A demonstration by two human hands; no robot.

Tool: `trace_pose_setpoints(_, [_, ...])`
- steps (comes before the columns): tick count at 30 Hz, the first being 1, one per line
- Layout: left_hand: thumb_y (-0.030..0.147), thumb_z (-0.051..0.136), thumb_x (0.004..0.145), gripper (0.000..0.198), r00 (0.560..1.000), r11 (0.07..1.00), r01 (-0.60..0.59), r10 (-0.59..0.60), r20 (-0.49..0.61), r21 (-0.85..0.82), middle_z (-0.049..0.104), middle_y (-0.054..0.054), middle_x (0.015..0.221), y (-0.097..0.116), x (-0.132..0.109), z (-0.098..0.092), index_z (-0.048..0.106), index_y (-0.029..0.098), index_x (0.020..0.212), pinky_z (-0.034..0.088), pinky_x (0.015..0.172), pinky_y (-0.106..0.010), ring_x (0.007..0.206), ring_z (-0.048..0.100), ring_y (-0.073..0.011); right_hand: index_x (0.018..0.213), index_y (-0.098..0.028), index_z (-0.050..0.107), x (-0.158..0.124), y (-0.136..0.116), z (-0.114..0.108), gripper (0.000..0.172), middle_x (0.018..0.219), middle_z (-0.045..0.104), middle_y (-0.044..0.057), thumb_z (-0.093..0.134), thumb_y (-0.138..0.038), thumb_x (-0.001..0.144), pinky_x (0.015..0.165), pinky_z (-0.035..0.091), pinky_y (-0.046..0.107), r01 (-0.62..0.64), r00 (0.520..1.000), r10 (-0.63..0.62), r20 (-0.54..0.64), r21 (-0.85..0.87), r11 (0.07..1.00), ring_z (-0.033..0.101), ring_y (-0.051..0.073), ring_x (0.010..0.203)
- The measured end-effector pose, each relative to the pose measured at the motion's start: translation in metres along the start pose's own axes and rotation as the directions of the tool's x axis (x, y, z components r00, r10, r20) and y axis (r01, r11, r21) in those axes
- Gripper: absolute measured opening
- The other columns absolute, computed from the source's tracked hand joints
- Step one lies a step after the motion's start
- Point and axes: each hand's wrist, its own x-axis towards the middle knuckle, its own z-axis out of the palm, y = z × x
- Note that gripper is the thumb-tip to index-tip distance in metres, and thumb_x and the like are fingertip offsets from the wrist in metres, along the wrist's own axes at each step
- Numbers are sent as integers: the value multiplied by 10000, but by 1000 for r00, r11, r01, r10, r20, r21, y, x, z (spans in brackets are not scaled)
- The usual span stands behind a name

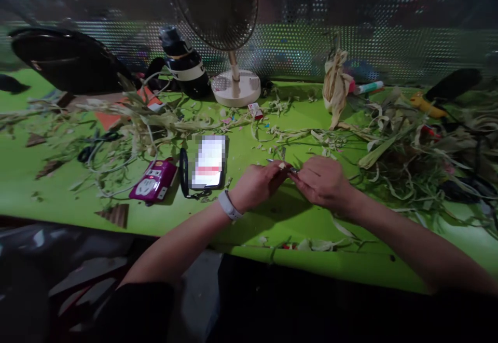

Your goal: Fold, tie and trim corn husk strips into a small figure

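My left hand, with a pale band on its wrist, is closed in a pinch above the green table. A small pale scrap shows at its fingertips. My right hand is curled closed beside it, the fingertips of both hands nearly meeting. Between them a small shiny metal piece sticks out from the right fingers; its kind is too small and dark to tell. A lit phone, its screen blurred, lies left of my left hand. Dried corn husk strips are heaped beyond my right hand.
A fan and a black bottle stand at the back. A purple device with a white cable lies at left. A bundled husk figure, a marker and a yellow-handled tool are at back right. Husk scraps litter the tabletop.
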Motion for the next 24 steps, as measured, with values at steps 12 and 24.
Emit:
trace_pose_setpoints(12, [195,437,939,295,991,989,22,-40,124,143,735,-105,950,5,-2,1,545,129,1205,504,616,-238,692,702,-157,589,-193,473,-4,-4,2,324,521,447,-18,534,-182,908,538,287,285,-97,995,97,5,74,993,365,119,514])
trace_pose_setpoints(24, [276,474,931,298,989,991,84,-69,134,-108,723,-88,980,11,1,1,547,149,1190,501,675,-227,739,675,-126,612,-191,481,-1,-19,5,311,532,476,-19,515,-180,921,515,299,271,-183,980,192,-44,152,971,403,103,493])
